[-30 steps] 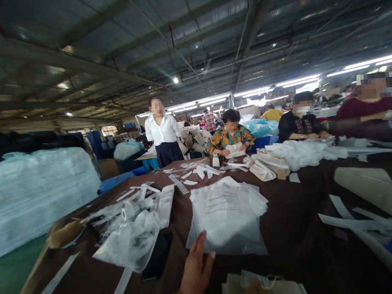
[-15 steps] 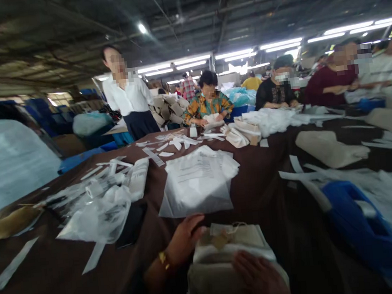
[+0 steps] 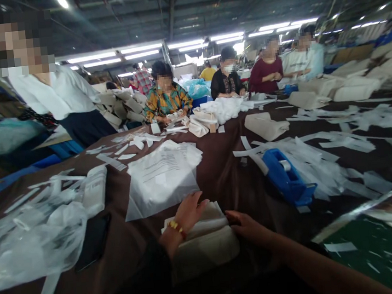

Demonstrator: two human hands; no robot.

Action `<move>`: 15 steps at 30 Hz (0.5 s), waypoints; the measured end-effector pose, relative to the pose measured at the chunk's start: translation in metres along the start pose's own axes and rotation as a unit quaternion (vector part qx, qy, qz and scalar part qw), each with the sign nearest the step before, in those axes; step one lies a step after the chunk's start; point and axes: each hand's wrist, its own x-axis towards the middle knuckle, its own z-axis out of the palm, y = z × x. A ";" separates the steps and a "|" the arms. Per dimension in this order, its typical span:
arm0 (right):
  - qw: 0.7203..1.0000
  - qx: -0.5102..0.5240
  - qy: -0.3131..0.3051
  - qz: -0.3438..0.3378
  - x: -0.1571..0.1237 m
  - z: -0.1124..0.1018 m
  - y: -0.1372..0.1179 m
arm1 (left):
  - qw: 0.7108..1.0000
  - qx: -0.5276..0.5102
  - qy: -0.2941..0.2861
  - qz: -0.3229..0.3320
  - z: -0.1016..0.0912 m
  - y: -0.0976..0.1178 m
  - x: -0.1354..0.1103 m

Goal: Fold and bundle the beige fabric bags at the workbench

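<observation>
Left grip (image 3: 189,213) resting open on a folded cream canvas bag (image 3: 206,250), right grip (image 3: 248,225) pressing open against its edge, blue tape dispenser (image 3: 284,175) sitting on the brown tabletop (image 3: 219,177)

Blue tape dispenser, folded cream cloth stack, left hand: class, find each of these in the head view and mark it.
blue tape dispenser (image 3: 285,177), head view, on its blue body.
folded cream cloth stack (image 3: 206,252), head view, on its lower fold.
left hand (image 3: 189,213), head view, on the back.
</observation>
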 end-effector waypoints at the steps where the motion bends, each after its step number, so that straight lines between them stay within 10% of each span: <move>1: 1.000 0.016 0.005 0.012 0.003 0.004 -0.001 | 0.999 0.010 -0.034 -0.011 0.007 0.000 0.022; 7: 0.996 0.017 0.082 0.035 0.022 0.030 -0.003 | 0.991 0.036 -0.105 -0.069 0.050 -0.003 0.047; 15: 0.998 0.045 0.015 0.045 0.027 0.051 -0.007 | 0.987 0.084 0.007 -0.134 0.028 0.006 0.026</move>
